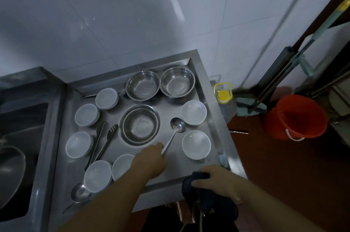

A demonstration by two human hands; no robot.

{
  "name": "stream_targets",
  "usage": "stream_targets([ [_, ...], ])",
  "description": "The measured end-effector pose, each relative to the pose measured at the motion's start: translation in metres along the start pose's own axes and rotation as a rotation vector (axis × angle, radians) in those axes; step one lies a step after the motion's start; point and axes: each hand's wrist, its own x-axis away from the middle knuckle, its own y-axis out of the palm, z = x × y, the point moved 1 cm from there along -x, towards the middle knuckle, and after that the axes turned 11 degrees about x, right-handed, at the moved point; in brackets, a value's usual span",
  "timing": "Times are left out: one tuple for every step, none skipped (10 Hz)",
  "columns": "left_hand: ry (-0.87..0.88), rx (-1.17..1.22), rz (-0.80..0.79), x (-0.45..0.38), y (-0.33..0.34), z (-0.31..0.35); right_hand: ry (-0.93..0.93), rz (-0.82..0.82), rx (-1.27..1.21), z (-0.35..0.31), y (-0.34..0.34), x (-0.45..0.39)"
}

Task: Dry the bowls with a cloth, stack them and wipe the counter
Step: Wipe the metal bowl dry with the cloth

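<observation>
Your left hand (pixel 150 158) reaches over the steel bench (pixel 166 173) at lower centre, its fingers curled on the handle end of a ladle (pixel 175 131). Your right hand (pixel 214 179) sits at the bench's near edge, its grip clamped on a dark cloth (pixel 191 182). White bowls (pixel 196 144) ring the bench, two at the right, the rest at the left and near side, none stacked. Three steel bowls (pixel 140 124) sit in the centre and at the upper edge. Tongs (pixel 103 142) lie at the left. A red bucket (pixel 295 116) stands on the floor at the right.
</observation>
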Motion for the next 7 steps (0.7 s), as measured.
stream_targets([
  [-0.014, 0.064, -0.005, -0.017, -0.017, 0.003, -0.024, 0.053, -0.393, -0.017, -0.016, 0.016],
  [-0.007, 0.098, -0.017, -0.042, -0.032, 0.003, -0.002, 0.209, -0.676, -0.031, -0.033, 0.012],
  [0.007, 0.157, -0.023, -0.073, -0.048, 0.006, -0.060, 0.324, -0.936, -0.046, -0.050, -0.001],
  [-0.010, 0.315, 0.002, -0.101, -0.064, 0.015, -0.131, 0.403, -1.038, -0.064, -0.064, -0.009],
  [-0.063, 0.530, 0.042, -0.137, -0.079, 0.025, -0.115, 0.540, -1.098, -0.079, -0.077, -0.032],
  [-0.141, 0.802, 0.049, -0.181, -0.091, 0.040, -0.094, 0.625, -1.156, -0.087, -0.086, -0.051],
  [-0.235, 1.025, 0.021, -0.228, -0.083, 0.046, -0.082, 0.650, -1.220, -0.088, -0.094, -0.065],
])
